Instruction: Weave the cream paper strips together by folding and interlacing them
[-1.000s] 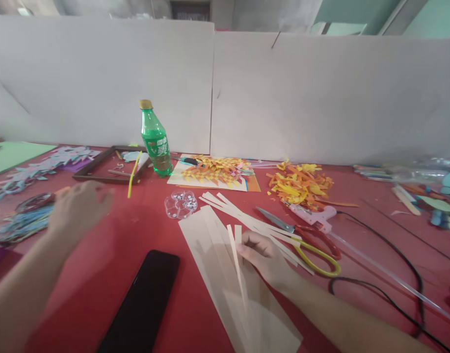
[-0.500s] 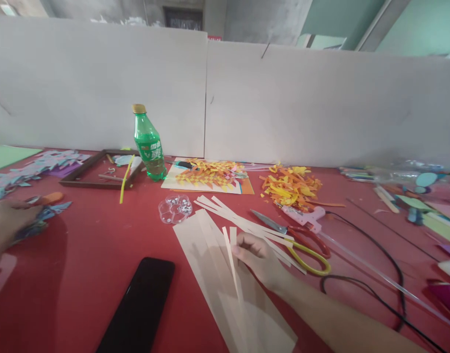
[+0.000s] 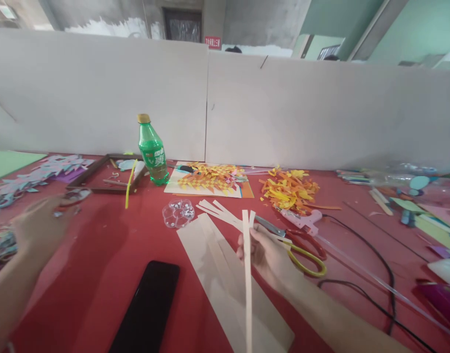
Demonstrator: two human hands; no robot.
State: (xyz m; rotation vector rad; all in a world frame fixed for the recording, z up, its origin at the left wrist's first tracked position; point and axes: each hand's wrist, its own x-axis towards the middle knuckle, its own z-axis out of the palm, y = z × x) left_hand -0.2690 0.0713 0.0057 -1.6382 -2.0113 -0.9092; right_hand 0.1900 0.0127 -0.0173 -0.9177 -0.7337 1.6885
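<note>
My right hand (image 3: 263,252) pinches cream paper strips (image 3: 247,284); one long strip hangs down toward me and a short end stands up behind it. Beneath lies a wide cream paper sheet (image 3: 225,279) with a loose strip on it. More cut strips (image 3: 221,213) lie beyond the hand, partly over the scissors (image 3: 305,262), which have one red and one yellow handle loop. At the left, my left hand (image 3: 42,223) is raised above the table, closed round a blurred small object (image 3: 75,197) with greyish and reddish parts; its kind is unclear.
A black phone (image 3: 147,304) lies in front. Behind are a clear flower-shaped case (image 3: 178,214), a green bottle (image 3: 153,154), a brown frame (image 3: 99,189) and piles of yellow-orange paper bits (image 3: 289,189). A pink glue gun (image 3: 302,220) trails a black cord (image 3: 388,274) at right.
My left hand has lifted and moved right, bringing the blurred object with it. My right hand has raised the strips and turned, so the long strip now hangs nearly straight.
</note>
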